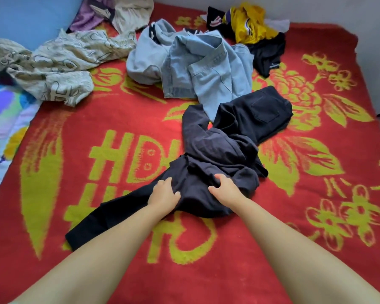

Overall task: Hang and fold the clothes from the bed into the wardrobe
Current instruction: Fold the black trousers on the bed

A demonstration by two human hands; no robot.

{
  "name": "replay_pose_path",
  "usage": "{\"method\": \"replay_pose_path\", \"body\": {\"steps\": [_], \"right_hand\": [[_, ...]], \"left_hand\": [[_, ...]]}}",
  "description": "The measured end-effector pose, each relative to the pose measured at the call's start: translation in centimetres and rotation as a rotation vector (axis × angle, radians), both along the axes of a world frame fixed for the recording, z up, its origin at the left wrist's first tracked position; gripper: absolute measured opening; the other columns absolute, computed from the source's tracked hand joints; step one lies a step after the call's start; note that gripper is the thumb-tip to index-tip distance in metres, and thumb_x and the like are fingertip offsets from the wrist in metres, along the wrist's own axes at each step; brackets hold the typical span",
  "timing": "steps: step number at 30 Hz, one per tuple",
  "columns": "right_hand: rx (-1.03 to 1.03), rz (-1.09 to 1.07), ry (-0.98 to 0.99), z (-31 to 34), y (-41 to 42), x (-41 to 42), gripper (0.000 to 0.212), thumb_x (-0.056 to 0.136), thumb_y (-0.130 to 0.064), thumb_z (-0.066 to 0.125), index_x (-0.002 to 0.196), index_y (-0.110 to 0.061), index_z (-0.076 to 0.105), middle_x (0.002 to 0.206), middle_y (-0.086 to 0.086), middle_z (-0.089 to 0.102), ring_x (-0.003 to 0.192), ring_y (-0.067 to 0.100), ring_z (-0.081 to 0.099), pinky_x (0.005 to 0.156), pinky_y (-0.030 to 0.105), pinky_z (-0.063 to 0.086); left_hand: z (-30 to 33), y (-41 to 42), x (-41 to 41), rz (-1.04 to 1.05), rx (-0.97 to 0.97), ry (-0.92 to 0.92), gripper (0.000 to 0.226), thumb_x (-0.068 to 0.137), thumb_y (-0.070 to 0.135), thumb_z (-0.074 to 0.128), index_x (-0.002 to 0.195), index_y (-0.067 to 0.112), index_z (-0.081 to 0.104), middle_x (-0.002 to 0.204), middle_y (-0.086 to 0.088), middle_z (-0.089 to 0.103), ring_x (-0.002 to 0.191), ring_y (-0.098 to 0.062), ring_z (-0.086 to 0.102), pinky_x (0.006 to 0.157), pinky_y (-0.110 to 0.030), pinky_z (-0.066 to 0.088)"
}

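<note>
Lying near-left to far-right: black trousers (217, 154)

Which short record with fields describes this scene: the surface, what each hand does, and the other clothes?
surface: red blanket with yellow pattern, on a bed
left hand: grips the dark garment, fingers curled into the cloth
right hand: grips the same garment
dark garment: crumpled, one long part stretches toward the lower left
behind it: light denim shirt, its lower edge overlapping the dark garment
far left: beige patterned cloth
far right corner: yellow garment on black clothes
wardrobe: not in view
</note>
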State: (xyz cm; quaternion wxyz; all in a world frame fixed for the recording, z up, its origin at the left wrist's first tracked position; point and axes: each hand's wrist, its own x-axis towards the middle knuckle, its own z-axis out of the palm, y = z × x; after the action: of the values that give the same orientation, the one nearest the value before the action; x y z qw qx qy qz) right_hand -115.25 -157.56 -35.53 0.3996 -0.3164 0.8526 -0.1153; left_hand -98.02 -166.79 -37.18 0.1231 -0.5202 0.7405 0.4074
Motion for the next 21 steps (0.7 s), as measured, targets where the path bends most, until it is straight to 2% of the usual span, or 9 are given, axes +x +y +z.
{"method": "replay_pose_path", "body": {"steps": [3, 4, 6, 9, 12, 15, 17, 19, 21], "right_hand": [[0.198, 0.307, 0.144, -3.4, 2.9, 0.6, 0.081, 0.089, -0.041, 0.061, 0.152, -0.027, 0.013, 0.161, 0.002, -0.01, 0.148, 0.026, -0.003, 0.113, 0.055, 0.018], [0.268, 0.372, 0.168, -4.6, 3.7, 1.0, 0.083, 0.088, -0.043, 0.062, 0.152, -0.031, 0.01, 0.158, -0.002, -0.022, 0.147, 0.026, -0.012, 0.111, 0.061, 0.016], [0.291, 0.408, 0.237, -6.5, 4.4, 1.7, 0.068, 0.091, -0.035, 0.06, 0.147, -0.031, 0.021, 0.157, -0.002, -0.026, 0.147, 0.028, -0.013, 0.108, 0.065, 0.018], [0.158, 0.319, 0.337, -6.5, 3.9, 1.8, 0.028, 0.097, -0.014, 0.045, 0.124, -0.019, 0.045, 0.157, 0.004, 0.011, 0.139, 0.028, 0.027, 0.108, 0.054, 0.029], [0.05, 0.146, 0.27, -4.0, 2.9, 1.0, 0.021, 0.094, -0.005, 0.036, 0.11, -0.016, 0.045, 0.118, 0.012, 0.056, 0.107, 0.031, 0.056, 0.096, 0.04, 0.038], [-0.128, -0.112, 0.14, 1.6, 1.4, -0.5, 0.017, 0.094, -0.004, 0.033, 0.103, -0.015, 0.042, 0.093, 0.013, 0.058, 0.091, 0.031, 0.056, 0.072, 0.033, 0.037], [-0.294, -0.205, 0.036, 6.1, 0.4, -1.4, 0.013, 0.096, -0.009, 0.037, 0.1, -0.016, 0.047, 0.093, 0.007, 0.057, 0.087, 0.025, 0.054, 0.069, 0.027, 0.039], [-0.477, -0.238, -0.061, 11.0, -0.6, -2.4, 0.015, 0.095, -0.009, 0.044, 0.093, -0.017, 0.056, 0.09, -0.001, 0.061, 0.083, 0.011, 0.054, 0.068, 0.012, 0.04], [-0.604, -0.225, -0.163, 16.4, -1.1, -3.6, 0.022, 0.092, -0.008, 0.05, 0.084, -0.022, 0.066, 0.083, -0.007, 0.067, 0.081, 0.005, 0.059, 0.073, 0.016, 0.045]], "left_hand": [[-3.2, 0.6, -0.5, -0.082, 0.0, -0.084, 0.06, 0.094, 0.035, 0.055, 0.143, 0.011, 0.031, 0.148, -0.009, 0.03, 0.136, -0.028, 0.029, 0.097, -0.042, 0.041], [-4.3, 0.9, -0.6, -0.095, -0.014, -0.089, 0.048, 0.094, 0.034, 0.055, 0.134, 0.012, 0.041, 0.144, -0.009, 0.033, 0.133, -0.028, 0.032, 0.093, -0.041, 0.042], [-6.0, 1.5, -0.7, -0.04, -0.091, -0.016, 0.013, 0.096, 0.027, 0.052, 0.098, 0.015, 0.049, 0.124, -0.006, 0.043, 0.117, -0.026, 0.042, 0.078, -0.036, 0.044], [-5.8, 1.9, 0.0, 0.056, -0.087, 0.188, 0.029, 0.098, 0.021, 0.046, 0.074, 0.016, 0.032, 0.081, -0.001, 0.041, 0.075, -0.021, 0.044, 0.059, -0.032, 0.03], [-3.4, 2.3, 1.2, 0.112, 0.014, 0.318, 0.03, 0.1, 0.021, 0.043, 0.074, 0.016, 0.027, 0.068, 0.0, 0.029, 0.058, -0.013, 0.026, 0.053, -0.028, 0.022], [1.4, 1.9, 1.1, 0.128, 0.018, 0.405, 0.027, 0.1, 0.022, 0.043, 0.077, 0.016, 0.031, 0.068, 0.001, 0.03, 0.059, -0.012, 0.027, 0.055, -0.029, 0.022], [5.3, 1.3, 0.4, 0.199, 0.02, 0.507, 0.023, 0.1, 0.022, 0.045, 0.078, 0.015, 0.038, 0.068, 0.0, 0.037, 0.061, -0.013, 0.034, 0.057, -0.03, 0.027], [9.2, 0.3, -0.4, 0.293, 0.044, 0.622, 0.022, 0.099, 0.02, 0.048, 0.078, 0.015, 0.044, 0.07, -0.002, 0.044, 0.067, -0.016, 0.042, 0.062, -0.032, 0.032], [13.4, -1.0, -1.2, 0.351, 0.05, 0.724, 0.018, 0.098, 0.018, 0.05, 0.08, 0.014, 0.048, 0.072, -0.001, 0.051, 0.065, -0.011, 0.051, 0.062, -0.027, 0.039]]}}
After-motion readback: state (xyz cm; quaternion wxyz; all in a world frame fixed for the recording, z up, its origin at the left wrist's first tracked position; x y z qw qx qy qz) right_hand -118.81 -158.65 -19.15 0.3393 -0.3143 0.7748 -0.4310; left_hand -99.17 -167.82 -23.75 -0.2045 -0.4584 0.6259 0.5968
